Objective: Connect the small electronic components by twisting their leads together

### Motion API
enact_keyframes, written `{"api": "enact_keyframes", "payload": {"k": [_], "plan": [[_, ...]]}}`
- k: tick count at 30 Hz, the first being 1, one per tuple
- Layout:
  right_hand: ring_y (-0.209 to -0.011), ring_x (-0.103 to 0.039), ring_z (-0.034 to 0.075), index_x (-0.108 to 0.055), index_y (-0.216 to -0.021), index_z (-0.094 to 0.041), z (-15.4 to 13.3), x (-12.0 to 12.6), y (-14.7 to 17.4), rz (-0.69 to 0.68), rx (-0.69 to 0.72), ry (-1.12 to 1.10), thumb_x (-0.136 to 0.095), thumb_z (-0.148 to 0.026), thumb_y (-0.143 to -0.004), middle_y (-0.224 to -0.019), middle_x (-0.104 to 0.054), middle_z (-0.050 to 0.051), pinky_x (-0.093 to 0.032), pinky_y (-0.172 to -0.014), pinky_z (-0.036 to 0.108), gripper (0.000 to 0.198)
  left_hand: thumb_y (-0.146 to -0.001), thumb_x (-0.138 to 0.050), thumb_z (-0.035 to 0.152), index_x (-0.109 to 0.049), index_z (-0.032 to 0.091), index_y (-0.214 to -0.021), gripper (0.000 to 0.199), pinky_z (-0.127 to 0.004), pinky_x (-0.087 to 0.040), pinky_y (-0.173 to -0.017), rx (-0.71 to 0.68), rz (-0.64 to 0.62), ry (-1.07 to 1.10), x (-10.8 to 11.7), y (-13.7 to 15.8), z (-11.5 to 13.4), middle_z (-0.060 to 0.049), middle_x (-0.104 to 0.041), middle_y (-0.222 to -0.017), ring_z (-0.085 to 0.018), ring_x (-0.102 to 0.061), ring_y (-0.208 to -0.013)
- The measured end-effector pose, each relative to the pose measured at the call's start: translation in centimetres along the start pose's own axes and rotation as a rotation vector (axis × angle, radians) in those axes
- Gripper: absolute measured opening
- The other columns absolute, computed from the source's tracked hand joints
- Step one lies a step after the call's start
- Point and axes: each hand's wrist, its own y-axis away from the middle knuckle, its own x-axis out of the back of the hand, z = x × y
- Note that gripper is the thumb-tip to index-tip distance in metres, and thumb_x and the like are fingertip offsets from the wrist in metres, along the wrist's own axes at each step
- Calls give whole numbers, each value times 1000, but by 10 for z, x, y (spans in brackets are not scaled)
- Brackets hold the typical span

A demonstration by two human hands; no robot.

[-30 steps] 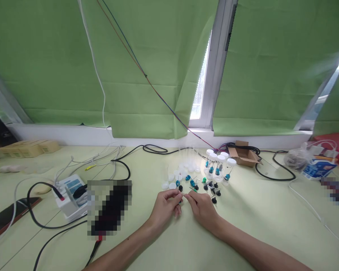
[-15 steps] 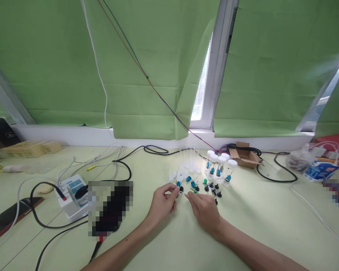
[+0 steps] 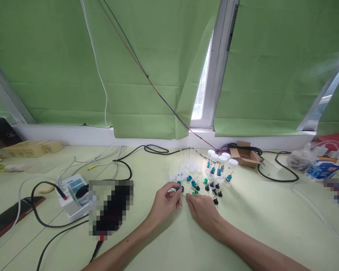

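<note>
My left hand (image 3: 166, 201) is closed in a pinch at a small blue knob-like piece (image 3: 179, 183), part of which the fingers hide. A black round piece (image 3: 182, 189) shows right beside those fingertips. My right hand (image 3: 205, 210) rests low over the table with its fingers together, index tip close to the left hand. A thin metal bit shows by that tip; what the fingers hold is hidden. Beyond the hands lie loose blue pieces (image 3: 193, 183), green pieces (image 3: 205, 181), black pieces (image 3: 216, 201) and thin bent metal rods.
Several clear capped vials (image 3: 219, 171) with blue pieces inside stand behind the loose parts. Uncapped clear tubes (image 3: 192, 163) and white caps (image 3: 173, 177) are to their left. An open cardboard box (image 3: 246, 158) sits at the back; a white power strip (image 3: 72, 197) and cables lie left.
My hands have drawn slightly apart at the fingertips. The thin metal bit between them shows less, and the left fingers have shifted around the blue piece.
</note>
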Motion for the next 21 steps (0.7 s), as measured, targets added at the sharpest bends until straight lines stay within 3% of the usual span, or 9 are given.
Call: {"api": "enact_keyframes", "payload": {"k": [3, 10, 16, 19, 21], "plan": [[-46, -55, 12, -55, -76, -19, 0, 2, 0, -38, -17, 12, -45, -16, -94, -60, -64, 0, -15, -48, 28, 22, -82, -64, 46, -61, 18, -89, 29, -25, -45, -49, -10, -13, 27, -2, 1, -1, -3, -63, -78, -12, -57, -52], [-49, -58, 13, -58, -76, -19, 0, 0, 0, -42, -50, -12, -49, -16, -93, -62, -65, 1, -18, -49, 27, 20, -80, -65, 45, -65, 17, -91, 30, -24, -41, -47, 31, 31, -46, -1, -1, -4, -3, -63, -78, -11, -52, -51], [-56, -61, 15, -63, -92, -18, 5, 0, 0, 168, -118, -259, -45, -28, -97, -66, -67, 2, -33, -54, 23, 21, -76, -68, 45, -69, 17, -87, 30, -23, -37, -49, 71, 64, -116, -1, 0, 0, 1, -57, -62, -12, -49, -53], [-60, -62, 16, -63, -96, -15, 14, -2, -2, 288, -227, -286, -42, -27, -97, -76, -69, 6, -39, -57, 24, 24, -77, -68, 43, -68, 16, -86, 28, -23, -35, -49, 80, 52, -140, -2, 1, 2, 1, -55, -63, -11, -46, -53], [-67, -65, 18, -62, -104, -13, 21, -3, -4, 291, -275, -266, -42, -23, -96, -84, -70, 9, -44, -62, 26, 24, -78, -67, 42, -68, 16, -87, 28, -23, -35, -49, 77, 43, -160, -2, 2, 2, 1, -55, -65, -11, -45, -54]]}}
